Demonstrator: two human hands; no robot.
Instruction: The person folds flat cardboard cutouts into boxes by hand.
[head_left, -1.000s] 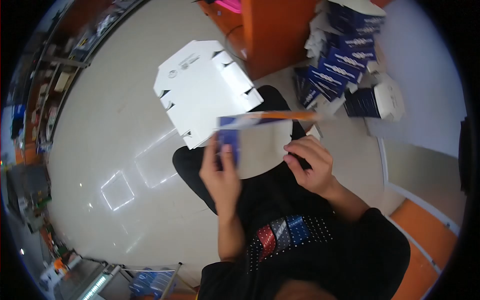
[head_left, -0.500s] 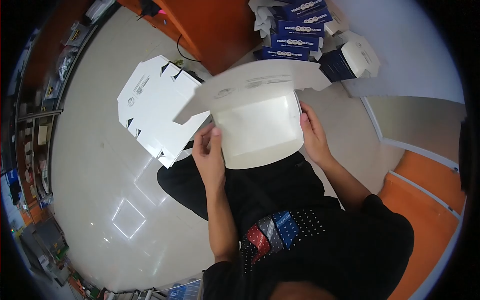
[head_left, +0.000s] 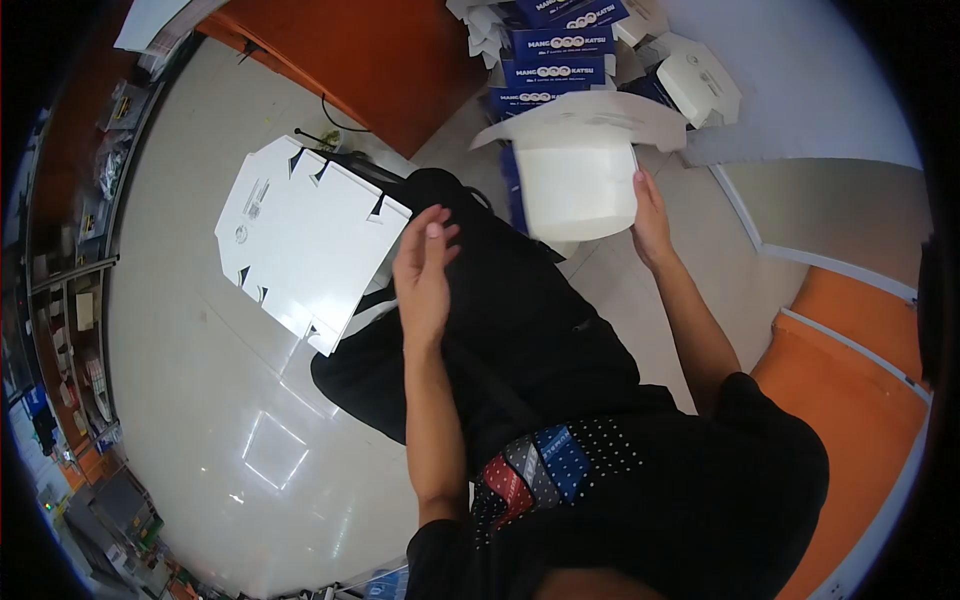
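My right hand (head_left: 650,222) grips the right side wall of a folded cardboard box (head_left: 578,190). The box is white inside, its lid flap raised, and it is held out beyond my knees. My left hand (head_left: 427,265) is off the box, fingers apart and empty, just right of a stack of flat white box blanks (head_left: 300,235). Those blanks have notched edges and small printing on top; what supports them is mostly hidden.
Blue and white folded boxes (head_left: 560,72) are piled at the back, beside a further white-lidded box (head_left: 695,85). An orange cabinet (head_left: 350,60) stands behind the blanks. Shelves (head_left: 95,220) line the left, and a pale wall (head_left: 800,80) bounds the right.
My left hand has let go of the box and moved slightly aside. My right hand has carried the box forward, away from my lap, toward the pile.
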